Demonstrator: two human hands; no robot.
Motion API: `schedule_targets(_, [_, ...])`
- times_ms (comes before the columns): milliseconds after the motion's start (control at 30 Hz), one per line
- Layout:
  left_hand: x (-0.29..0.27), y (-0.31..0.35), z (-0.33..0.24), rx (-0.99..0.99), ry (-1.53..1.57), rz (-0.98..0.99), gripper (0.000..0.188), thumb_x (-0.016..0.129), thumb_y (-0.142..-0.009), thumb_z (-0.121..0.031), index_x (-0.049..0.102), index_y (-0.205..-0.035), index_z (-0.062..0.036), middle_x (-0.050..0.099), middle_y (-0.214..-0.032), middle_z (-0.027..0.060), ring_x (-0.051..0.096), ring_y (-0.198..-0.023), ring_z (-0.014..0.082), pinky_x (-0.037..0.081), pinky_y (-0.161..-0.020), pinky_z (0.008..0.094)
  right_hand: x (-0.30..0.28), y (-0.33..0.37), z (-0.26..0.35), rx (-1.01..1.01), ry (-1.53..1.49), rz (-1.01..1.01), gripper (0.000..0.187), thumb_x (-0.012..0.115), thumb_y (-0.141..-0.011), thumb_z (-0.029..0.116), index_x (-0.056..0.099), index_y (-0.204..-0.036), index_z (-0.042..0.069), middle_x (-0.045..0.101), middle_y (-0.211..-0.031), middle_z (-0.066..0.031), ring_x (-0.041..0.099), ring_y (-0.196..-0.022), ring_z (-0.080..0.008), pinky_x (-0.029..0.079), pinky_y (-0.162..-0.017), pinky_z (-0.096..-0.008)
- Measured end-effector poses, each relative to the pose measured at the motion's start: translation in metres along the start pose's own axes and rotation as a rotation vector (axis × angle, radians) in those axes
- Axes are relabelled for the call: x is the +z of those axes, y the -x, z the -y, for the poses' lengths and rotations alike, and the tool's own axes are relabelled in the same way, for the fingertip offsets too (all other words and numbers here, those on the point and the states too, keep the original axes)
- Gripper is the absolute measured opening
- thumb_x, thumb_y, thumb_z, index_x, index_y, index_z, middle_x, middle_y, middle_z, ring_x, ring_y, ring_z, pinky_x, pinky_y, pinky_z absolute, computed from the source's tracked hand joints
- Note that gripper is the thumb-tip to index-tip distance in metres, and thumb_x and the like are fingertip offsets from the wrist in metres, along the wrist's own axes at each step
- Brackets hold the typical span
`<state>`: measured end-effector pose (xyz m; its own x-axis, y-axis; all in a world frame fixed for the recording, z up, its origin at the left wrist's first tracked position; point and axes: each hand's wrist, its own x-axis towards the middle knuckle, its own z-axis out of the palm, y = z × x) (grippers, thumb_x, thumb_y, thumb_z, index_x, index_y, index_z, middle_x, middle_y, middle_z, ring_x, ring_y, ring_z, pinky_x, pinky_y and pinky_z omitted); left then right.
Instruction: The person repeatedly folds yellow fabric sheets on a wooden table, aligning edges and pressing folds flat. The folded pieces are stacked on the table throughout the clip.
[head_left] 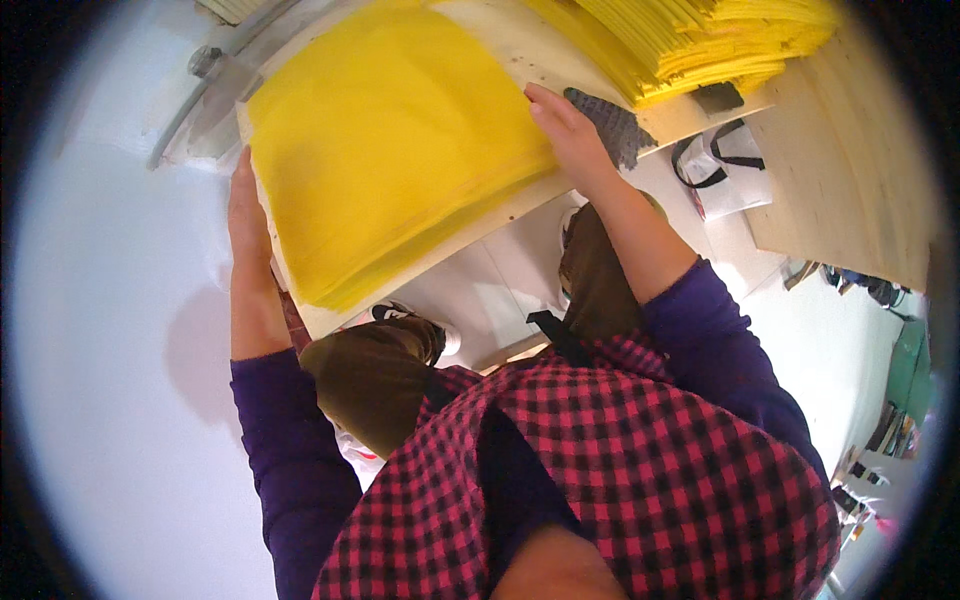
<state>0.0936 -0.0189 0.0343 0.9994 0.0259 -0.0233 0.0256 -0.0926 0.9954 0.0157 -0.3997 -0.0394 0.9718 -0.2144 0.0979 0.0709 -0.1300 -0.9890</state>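
Observation:
A broad yellow sheet [400,140], paper or cloth, lies flat on a light wooden board [520,195] in front of me. Its lower edge shows what may be further layers beneath. At the left edge of the sheet, my left hand [247,205] rests with its fingers straight along the side. My right hand [575,140] lies at the opposite edge, fingers stretched out and touching the sheet's border. Neither hand grips anything that I can see. Just right of my right hand lies a dark grey, ribbed piece of fabric [612,125].
A thick pile of folded yellow sheets [700,50] stands at the upper right, beside a small dark block [718,97]. Beyond the board's edge sits a white bag [730,180] with black handles. A wooden panel [850,160] rises at right; a white wall [130,330] borders the left.

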Motion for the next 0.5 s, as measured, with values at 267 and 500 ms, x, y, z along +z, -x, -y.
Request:
schedule_targets(267, [0.104,0.016,-0.018,0.577,-0.604,0.511,0.043,0.038,-0.098,-0.030,0.047,-0.134,-0.0082,0.038,-0.144,0.0128,0.028,-0.138,0.0269,0.016,-0.113,0.0381,-0.007,-0.004,0.006,0.134,-0.162,0.132,0.052,0.055,-0.086,0.007,0.041,-0.134,-0.003,0.047,-0.135,-0.0131,0.043,-0.126,-0.0208,0.032,-0.104,-0.0294])
schedule_targets(500, [0.160,0.018,0.014,0.725,-0.862,0.558,0.049,0.047,-0.093,-0.032,0.043,-0.136,-0.0105,0.035,-0.146,0.0145,0.025,-0.138,0.0314,0.013,-0.112,0.0509,-0.018,0.003,0.018,0.090,-0.189,0.232,0.055,0.055,-0.080,0.004,0.041,-0.133,-0.004,0.049,-0.133,-0.0142,0.046,-0.124,-0.0220,0.034,-0.103,-0.0294])
